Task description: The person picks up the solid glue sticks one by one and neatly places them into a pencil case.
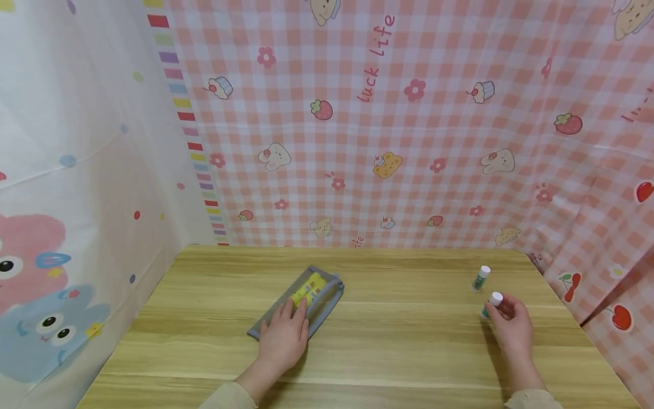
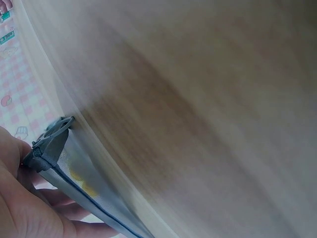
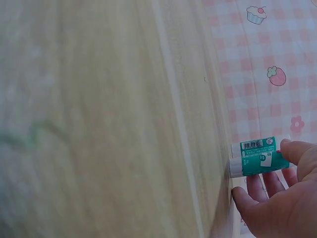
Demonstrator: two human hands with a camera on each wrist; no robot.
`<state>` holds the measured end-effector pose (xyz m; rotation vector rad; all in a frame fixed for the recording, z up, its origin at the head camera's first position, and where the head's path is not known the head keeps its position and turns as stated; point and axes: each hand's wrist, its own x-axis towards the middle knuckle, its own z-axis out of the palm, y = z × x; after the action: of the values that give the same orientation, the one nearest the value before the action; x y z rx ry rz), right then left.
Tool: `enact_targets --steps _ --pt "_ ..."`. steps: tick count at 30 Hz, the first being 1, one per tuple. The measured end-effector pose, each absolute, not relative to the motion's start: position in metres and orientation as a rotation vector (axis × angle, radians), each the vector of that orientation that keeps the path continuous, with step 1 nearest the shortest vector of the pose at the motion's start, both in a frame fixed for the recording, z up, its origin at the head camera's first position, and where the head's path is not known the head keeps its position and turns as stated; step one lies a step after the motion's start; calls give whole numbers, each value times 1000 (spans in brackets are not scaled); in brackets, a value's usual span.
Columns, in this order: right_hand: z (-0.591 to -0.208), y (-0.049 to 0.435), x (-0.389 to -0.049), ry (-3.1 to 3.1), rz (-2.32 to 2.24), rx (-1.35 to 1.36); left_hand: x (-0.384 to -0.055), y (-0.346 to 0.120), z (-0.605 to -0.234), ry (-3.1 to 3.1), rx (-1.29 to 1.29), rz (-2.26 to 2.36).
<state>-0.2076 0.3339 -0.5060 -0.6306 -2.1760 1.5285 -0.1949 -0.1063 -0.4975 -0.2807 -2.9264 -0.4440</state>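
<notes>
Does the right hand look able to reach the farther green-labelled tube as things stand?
Probably: the farther tube stands uncovered close by, though the right hand holds the nearer tube and may need freeing first.

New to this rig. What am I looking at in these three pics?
No robot: each grip is a person's bare hand. The wide picture is from a camera worn on the head; the two close ones are from cameras on the wrists. On the wood-grain table lies a grey mesh pouch with yellow tubes inside; a white-capped, green-labelled stick stands to the pouch's right. The left grip rests on the pouch. The right grip holds a matching stick just in front of the standing one.
</notes>
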Motion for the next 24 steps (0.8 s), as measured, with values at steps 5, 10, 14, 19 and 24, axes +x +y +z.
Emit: enact_targets --steps 5,10,14,19,24 --pt "-507 334 -208 -2203 1505 -646 -195 -106 -497 -2931 -277 -447" --pt "-508 334 -208 -2204 1480 -653 -194 -107 -498 -2928 -275 -452" --pt "-507 334 -207 -2221 1481 -659 -195 -107 -498 -2925 -277 -449" --pt "-507 334 -206 -2241 1458 -664 -195 -107 -499 -2925 -276 -447" --pt "-508 334 -207 -2264 1433 -665 -196 -107 -500 -2929 -275 -442"
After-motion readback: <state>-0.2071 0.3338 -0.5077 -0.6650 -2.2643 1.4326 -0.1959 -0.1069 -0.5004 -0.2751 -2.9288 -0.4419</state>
